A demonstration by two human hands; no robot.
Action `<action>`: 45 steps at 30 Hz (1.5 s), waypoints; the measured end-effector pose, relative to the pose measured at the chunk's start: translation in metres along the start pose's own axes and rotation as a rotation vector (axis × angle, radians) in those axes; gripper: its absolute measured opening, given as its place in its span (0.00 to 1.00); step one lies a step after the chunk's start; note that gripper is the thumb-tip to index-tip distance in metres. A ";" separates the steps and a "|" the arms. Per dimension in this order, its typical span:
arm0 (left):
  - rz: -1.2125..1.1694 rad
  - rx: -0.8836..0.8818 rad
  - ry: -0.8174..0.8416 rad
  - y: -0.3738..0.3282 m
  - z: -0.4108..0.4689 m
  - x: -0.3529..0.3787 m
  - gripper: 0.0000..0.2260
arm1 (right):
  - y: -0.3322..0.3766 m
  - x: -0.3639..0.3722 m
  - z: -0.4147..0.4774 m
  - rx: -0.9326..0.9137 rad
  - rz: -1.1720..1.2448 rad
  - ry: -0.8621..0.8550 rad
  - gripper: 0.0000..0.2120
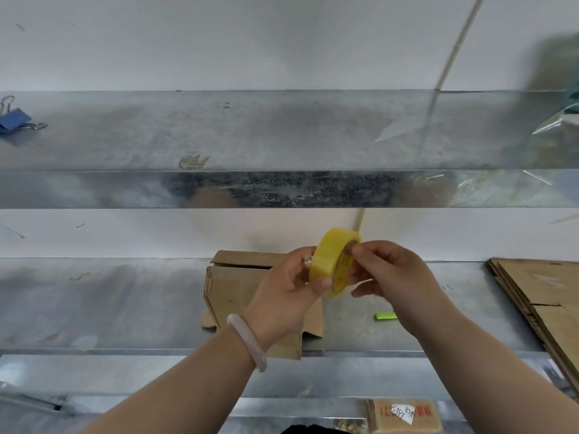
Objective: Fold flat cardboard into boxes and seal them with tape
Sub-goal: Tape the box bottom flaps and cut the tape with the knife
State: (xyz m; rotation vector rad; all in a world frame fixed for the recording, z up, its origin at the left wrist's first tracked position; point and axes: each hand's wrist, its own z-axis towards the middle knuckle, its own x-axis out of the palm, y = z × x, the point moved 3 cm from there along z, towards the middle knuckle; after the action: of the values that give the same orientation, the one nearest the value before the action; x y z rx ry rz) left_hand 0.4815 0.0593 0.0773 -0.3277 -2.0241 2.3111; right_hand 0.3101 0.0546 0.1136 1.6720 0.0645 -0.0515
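A yellow roll of tape [329, 261] is held up in front of me, above the metal shelf [125, 302]. My left hand [288, 289] grips the roll from the left, thumb across its lower edge. My right hand [391, 274] pinches at the roll's right rim and core with its fingertips. Below and behind my hands a folded cardboard box [232, 289] lies on the shelf, its flaps loose, partly hidden by my left wrist.
A stack of flat cardboard sheets [545, 296] lies at the right end of the shelf. A small green object [385, 316] rests near my right wrist. A blue binder clip [14, 119] sits on the upper shelf at far left. A labelled cardboard piece [404, 415] lies below.
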 end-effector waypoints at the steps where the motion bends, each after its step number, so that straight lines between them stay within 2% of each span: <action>1: -0.036 -0.015 0.024 -0.001 -0.001 -0.001 0.15 | -0.001 -0.007 0.002 -0.070 -0.078 -0.113 0.05; 3: -0.143 -0.066 0.088 -0.001 -0.003 -0.005 0.14 | -0.005 -0.019 0.006 -0.147 -0.191 -0.233 0.04; 5: -0.265 -0.122 0.153 -0.001 -0.005 -0.007 0.14 | -0.014 -0.021 0.011 -0.073 -0.173 -0.100 0.10; 8: -0.319 -0.174 0.169 0.002 -0.005 -0.010 0.14 | -0.026 -0.013 0.011 0.152 0.155 0.141 0.18; 12: -0.296 -0.197 0.091 0.007 -0.004 -0.019 0.19 | -0.029 -0.015 0.010 0.046 0.212 0.171 0.23; 14: -0.292 -0.220 0.029 0.009 -0.004 -0.025 0.23 | -0.028 -0.016 0.010 -0.023 0.153 0.174 0.27; 17: -0.360 -0.250 -0.095 0.008 -0.006 -0.028 0.21 | -0.027 -0.015 0.010 -0.094 0.054 0.193 0.28; 20: -0.351 -0.253 -0.143 0.006 -0.009 -0.026 0.24 | -0.026 -0.008 0.012 -0.080 0.166 0.237 0.34; 21: -0.336 -0.240 -0.132 0.004 -0.009 -0.024 0.24 | -0.026 -0.005 0.011 -0.053 0.246 0.278 0.33; 23: -0.309 -0.183 -0.137 -0.003 -0.009 -0.022 0.21 | -0.024 0.002 0.008 0.024 0.403 0.366 0.23; 24: -0.296 -0.148 -0.164 -0.007 -0.008 -0.023 0.19 | -0.023 0.005 0.007 0.073 0.436 0.382 0.19; 26: -0.265 -0.071 -0.226 -0.017 -0.007 -0.029 0.16 | -0.023 0.006 0.008 0.121 0.385 0.366 0.18; 30: -0.007 0.090 -0.272 -0.030 -0.009 -0.042 0.20 | -0.017 0.004 0.016 0.059 0.073 0.133 0.08; 32: 0.209 0.179 -0.280 -0.037 -0.012 -0.041 0.17 | -0.008 0.004 0.016 0.049 0.070 0.063 0.07; 36: 0.727 0.538 -0.333 -0.042 -0.018 -0.030 0.16 | 0.011 0.023 0.003 0.185 0.162 0.303 0.24; 39: 0.974 0.737 -0.387 -0.034 -0.022 -0.028 0.15 | 0.011 0.031 0.000 0.365 0.207 0.399 0.27; 42: 1.098 0.854 -0.406 -0.031 -0.025 -0.028 0.18 | 0.008 0.033 0.001 0.483 0.267 0.435 0.24; 45: 1.142 0.906 -0.436 -0.031 -0.027 -0.028 0.16 | 0.005 0.038 0.001 0.479 0.304 0.482 0.11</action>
State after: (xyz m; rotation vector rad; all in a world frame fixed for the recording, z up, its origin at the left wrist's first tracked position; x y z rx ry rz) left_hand 0.5109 0.0853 0.1083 -1.1782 -0.5393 3.8730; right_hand 0.3480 0.0540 0.1154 2.1229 0.1707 0.6095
